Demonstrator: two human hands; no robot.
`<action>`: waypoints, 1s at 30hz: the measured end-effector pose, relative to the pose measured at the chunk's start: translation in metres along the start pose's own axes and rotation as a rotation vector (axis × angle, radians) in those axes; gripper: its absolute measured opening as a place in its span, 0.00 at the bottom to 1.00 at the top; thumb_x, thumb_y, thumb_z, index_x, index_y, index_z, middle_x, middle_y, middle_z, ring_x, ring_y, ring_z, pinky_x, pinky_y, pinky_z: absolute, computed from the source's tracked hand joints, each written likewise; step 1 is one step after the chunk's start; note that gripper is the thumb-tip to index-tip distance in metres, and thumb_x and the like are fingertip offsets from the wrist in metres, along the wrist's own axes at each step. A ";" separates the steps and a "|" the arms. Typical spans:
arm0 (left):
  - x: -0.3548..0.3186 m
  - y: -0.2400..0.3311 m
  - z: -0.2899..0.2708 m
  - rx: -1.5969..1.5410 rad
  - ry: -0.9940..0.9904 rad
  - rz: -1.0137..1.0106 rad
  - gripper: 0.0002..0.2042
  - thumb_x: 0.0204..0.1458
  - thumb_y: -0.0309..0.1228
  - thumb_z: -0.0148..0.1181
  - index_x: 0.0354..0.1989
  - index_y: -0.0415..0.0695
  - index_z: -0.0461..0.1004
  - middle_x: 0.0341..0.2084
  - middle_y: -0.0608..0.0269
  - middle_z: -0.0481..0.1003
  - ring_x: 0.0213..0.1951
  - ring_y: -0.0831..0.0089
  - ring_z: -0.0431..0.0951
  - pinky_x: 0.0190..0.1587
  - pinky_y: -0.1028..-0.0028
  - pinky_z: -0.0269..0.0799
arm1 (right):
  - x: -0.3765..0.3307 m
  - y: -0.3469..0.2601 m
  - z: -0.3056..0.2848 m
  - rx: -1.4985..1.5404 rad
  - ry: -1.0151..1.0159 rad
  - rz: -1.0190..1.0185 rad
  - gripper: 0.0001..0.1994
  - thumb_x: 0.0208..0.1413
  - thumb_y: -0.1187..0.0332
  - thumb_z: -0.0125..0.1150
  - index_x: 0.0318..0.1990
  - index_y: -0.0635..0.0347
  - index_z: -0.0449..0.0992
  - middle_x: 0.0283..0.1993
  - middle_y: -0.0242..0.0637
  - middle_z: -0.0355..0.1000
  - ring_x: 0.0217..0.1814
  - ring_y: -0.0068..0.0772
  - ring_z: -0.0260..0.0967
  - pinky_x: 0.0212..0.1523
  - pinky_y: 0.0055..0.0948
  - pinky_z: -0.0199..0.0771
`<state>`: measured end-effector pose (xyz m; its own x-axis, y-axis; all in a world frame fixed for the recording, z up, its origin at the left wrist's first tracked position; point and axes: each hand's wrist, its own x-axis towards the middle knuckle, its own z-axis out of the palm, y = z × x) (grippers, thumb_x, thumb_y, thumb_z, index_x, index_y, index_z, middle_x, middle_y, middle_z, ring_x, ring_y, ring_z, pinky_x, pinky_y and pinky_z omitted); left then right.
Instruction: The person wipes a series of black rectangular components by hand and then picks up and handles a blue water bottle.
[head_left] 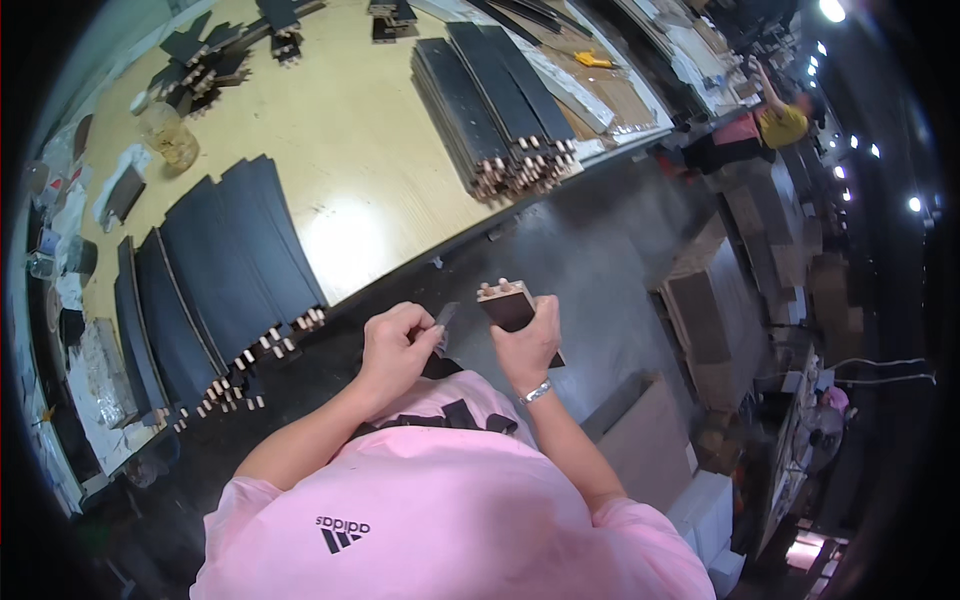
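My right hand (530,345) is closed around a short dark board (511,313). Light wooden dowels stick out of its pale upper end. To its left, my left hand (393,345) pinches a thin, greyish flat piece (446,317) that looks like a blade; its exact kind is unclear. The piece and the board are apart. Both hands are in front of my body, just off the table's near edge. On the table (350,130), a fanned row of dark panels (232,235) lies at the left, dowel ends overhanging the edge. Another stack of dark panels (480,90) lies farther right.
More dark pieces (205,65) are heaped at the table's far left, near a clear plastic jar (172,145). A yellow tool (593,60) lies at the far right. Brown stacked boards (705,310) stand on the floor at right. A person in yellow (783,127) is beyond the table.
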<state>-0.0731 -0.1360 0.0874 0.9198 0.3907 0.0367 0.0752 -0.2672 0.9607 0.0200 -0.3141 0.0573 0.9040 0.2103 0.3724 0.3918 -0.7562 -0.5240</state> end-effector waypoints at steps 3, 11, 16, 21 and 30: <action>-0.010 -0.008 -0.013 -0.028 0.035 0.025 0.05 0.45 0.20 0.65 0.23 0.35 0.73 0.19 0.58 0.70 0.19 0.72 0.70 0.23 0.72 0.64 | 0.010 -0.013 -0.003 0.122 -0.115 0.009 0.24 0.31 0.73 0.73 0.37 0.62 0.65 0.38 0.46 0.64 0.42 0.54 0.65 0.42 0.47 0.66; -0.052 -0.019 -0.042 -0.086 0.136 -0.011 0.05 0.47 0.22 0.66 0.24 0.35 0.75 0.18 0.64 0.69 0.20 0.81 0.67 0.23 0.77 0.60 | 0.083 -0.105 -0.048 0.755 -0.317 -0.112 0.28 0.42 0.68 0.78 0.47 0.63 0.66 0.49 0.36 0.62 0.47 0.29 0.63 0.49 0.30 0.66; -0.065 -0.019 -0.056 -0.095 0.214 -0.040 0.05 0.47 0.22 0.66 0.25 0.35 0.75 0.19 0.62 0.71 0.20 0.79 0.68 0.23 0.76 0.63 | 0.103 -0.178 -0.014 1.098 -0.275 -0.088 0.25 0.49 0.74 0.72 0.51 0.63 0.65 0.48 0.35 0.61 0.49 0.28 0.62 0.50 0.30 0.66; -0.071 -0.023 -0.064 -0.102 0.253 -0.041 0.05 0.47 0.22 0.66 0.25 0.34 0.75 0.20 0.61 0.71 0.20 0.78 0.69 0.24 0.76 0.64 | 0.093 -0.206 0.091 0.620 0.026 -0.625 0.27 0.41 0.71 0.77 0.49 0.63 0.69 0.49 0.38 0.61 0.50 0.38 0.62 0.50 0.34 0.68; -0.081 -0.032 -0.074 -0.113 0.247 -0.099 0.06 0.47 0.22 0.66 0.26 0.34 0.75 0.21 0.61 0.73 0.21 0.78 0.70 0.25 0.75 0.66 | 0.082 -0.234 0.126 0.529 -0.436 -1.165 0.31 0.34 0.81 0.67 0.53 0.54 0.71 0.51 0.41 0.66 0.52 0.45 0.70 0.44 0.35 0.79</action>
<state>-0.1787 -0.0937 0.0740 0.7876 0.6162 -0.0065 0.1040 -0.1225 0.9870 0.0240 -0.0419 0.1136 -0.0553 0.8134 0.5790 0.8909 0.3020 -0.3392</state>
